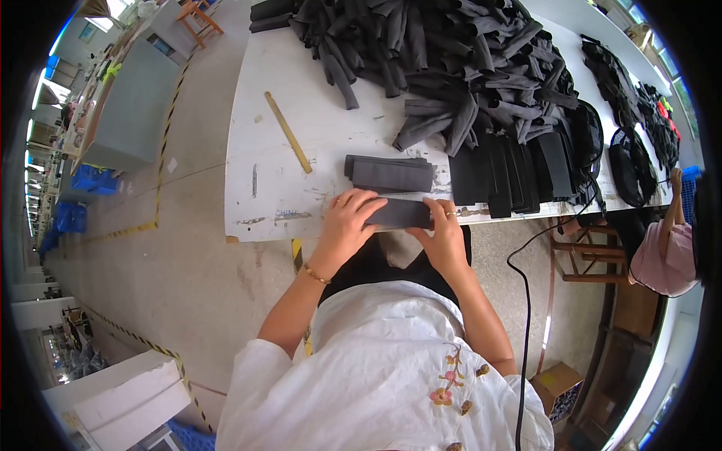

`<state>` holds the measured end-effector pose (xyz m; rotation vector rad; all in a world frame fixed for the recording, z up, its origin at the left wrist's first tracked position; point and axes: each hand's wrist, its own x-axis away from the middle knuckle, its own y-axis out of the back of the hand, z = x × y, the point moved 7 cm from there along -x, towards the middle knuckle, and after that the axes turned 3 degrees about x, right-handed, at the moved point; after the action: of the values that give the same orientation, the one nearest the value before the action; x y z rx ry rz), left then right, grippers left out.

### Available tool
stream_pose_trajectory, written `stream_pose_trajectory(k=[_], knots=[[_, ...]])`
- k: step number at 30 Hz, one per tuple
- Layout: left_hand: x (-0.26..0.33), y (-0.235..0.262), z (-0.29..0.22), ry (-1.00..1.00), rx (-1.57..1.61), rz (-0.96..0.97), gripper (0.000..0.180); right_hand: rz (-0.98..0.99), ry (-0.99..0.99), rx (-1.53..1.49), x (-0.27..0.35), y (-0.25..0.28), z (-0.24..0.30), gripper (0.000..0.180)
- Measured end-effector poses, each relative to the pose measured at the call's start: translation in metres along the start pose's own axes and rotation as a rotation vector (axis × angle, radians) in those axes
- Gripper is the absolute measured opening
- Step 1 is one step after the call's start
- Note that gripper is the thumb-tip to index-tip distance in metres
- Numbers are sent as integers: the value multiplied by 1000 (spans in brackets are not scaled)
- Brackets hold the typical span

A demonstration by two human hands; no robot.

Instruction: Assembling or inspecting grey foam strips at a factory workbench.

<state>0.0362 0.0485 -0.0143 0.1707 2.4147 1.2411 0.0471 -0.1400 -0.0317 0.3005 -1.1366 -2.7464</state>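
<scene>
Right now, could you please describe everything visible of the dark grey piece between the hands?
The dark grey piece is oblong, plain and fabric-like. Its length runs left to right at the near edge of the white table, just nearer than the stacked strips. The left hand holds its left end, the right hand its right.

A white-topped worktable point(244, 169) stands on a pale grey floor point(192, 278). Beyond its left edge run yellow-and-black striped tape point(163, 154) and a long grey cabinet point(131, 109). A brown wooden stool point(590, 277) stands by the near edge, toward the right.
</scene>
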Motion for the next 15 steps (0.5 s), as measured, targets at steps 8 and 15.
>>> stream_pose_trajectory(k=[8, 15], knots=[[-15, 18, -13, 39, -20, -108, 45, 49, -43, -6, -18, 15, 0, 49], [-82, 24, 20, -82, 104, -13, 40, -137, -197, -116, -54, 21, -31, 30]])
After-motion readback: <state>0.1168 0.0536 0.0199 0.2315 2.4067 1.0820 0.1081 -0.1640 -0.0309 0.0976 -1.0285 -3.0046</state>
